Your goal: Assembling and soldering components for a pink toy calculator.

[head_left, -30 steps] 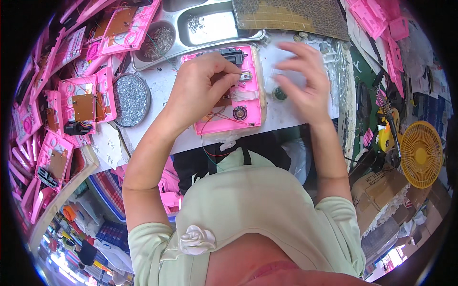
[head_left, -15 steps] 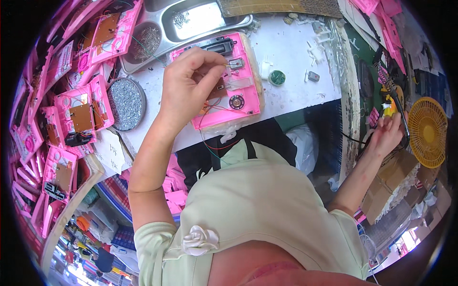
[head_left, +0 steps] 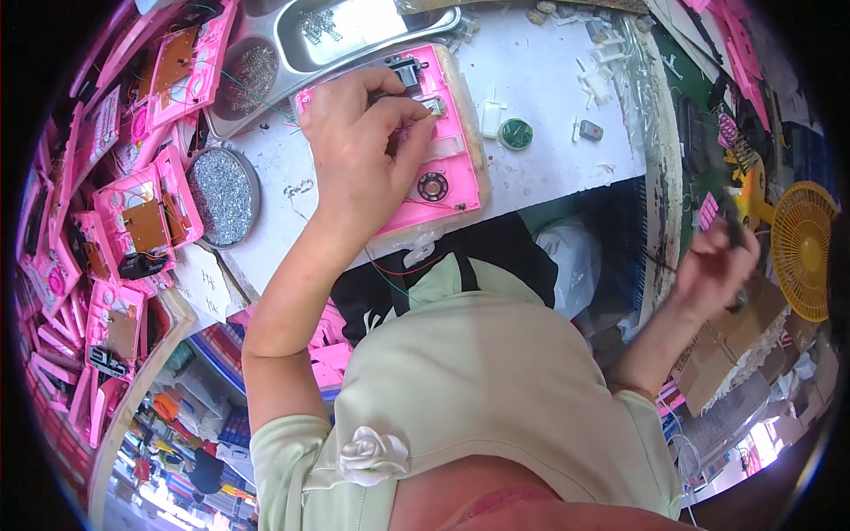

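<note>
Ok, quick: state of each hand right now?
Left hand: fingertips pinched closed at the metal part on the pink case; grip can't be told.
Right hand: curled closed, apparently on a dark thing, blurred.

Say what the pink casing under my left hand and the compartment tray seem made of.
Pink casing: probably smooth molded plastic, judging by even color and light sheen. Compartment tray: likely polished stainless steel, given its silvery surface and bright reflections.

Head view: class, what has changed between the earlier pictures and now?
The right hand has moved right, from over the table to near the yellow fan; it now seems to hold something dark, too blurred to name. The left hand stays at the pink case; the green tub hasn't moved.
</note>
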Demonstrator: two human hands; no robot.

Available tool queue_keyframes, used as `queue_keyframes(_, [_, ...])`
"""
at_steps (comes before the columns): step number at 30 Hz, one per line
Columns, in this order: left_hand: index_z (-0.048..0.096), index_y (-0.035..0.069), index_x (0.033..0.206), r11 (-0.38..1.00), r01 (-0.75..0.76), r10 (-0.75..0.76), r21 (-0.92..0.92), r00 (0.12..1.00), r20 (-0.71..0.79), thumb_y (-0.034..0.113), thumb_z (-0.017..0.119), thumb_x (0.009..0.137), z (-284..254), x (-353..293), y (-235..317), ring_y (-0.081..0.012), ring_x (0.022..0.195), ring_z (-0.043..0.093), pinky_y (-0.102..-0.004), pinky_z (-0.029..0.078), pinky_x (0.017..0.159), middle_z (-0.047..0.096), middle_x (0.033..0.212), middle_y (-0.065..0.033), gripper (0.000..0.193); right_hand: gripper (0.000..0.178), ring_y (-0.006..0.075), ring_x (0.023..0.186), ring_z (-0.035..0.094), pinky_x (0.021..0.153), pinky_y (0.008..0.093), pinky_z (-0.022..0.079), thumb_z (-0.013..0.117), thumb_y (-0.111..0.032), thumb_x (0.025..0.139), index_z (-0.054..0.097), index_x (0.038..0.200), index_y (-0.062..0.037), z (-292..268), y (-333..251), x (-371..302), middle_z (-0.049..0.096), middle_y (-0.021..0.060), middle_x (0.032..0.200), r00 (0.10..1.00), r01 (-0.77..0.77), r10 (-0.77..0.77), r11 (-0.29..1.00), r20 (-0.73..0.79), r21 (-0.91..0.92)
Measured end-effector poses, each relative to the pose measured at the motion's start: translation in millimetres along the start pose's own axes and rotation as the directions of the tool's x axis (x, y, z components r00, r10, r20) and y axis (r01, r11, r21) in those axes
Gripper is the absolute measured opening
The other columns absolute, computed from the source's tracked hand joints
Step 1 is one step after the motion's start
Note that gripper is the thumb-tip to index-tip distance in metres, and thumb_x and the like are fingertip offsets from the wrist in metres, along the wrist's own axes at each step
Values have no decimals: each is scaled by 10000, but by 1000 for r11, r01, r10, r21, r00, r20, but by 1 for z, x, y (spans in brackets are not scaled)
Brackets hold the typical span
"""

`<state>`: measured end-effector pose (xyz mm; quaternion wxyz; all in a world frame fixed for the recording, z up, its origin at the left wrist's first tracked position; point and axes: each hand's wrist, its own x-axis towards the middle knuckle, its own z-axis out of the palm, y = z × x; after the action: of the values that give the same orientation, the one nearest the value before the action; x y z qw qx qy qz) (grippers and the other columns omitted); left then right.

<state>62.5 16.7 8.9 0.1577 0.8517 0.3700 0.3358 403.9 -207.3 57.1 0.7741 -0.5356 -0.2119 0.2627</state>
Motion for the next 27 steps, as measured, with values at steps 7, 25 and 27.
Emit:
queue_keyframes(7, [748, 86, 875, 996, 67, -70, 53, 996, 57, 112, 818, 761, 1, 0, 5, -264, 1009, 546, -389, 392, 890, 619, 1059, -61, 136, 259, 100, 779, 595, 696, 237, 475, 761, 28, 846, 619, 1062, 17, 109, 86, -26, 660, 74, 930, 852, 11, 112, 973, 511, -231])
queue_keyframes(25, [744, 95, 885, 997, 74, -76, 37, 995, 61, 114, 821, 755, 1, 0, 3, -256, 988, 524, -386, 370, 870, 612, 1054, -44, 152, 236, 100, 762, 593, 676, 232, 472, 765, 15, 865, 672, 1082, 12, 124, 95, -20, 689, 62, 912, 764, 167, 76, 936, 641, -311])
queue_keyframes(27, [742, 95, 879, 997, 62, -64, 43, 997, 52, 112, 822, 748, 2, 0, 3, -256, 979, 527, -386, 371, 863, 614, 1052, -44, 155, 232, 101, 760, 593, 675, 233, 473, 762, 19, 866, 672, 1080, 12, 124, 95, -20, 690, 63, 916, 757, 170, 81, 934, 648, -315])
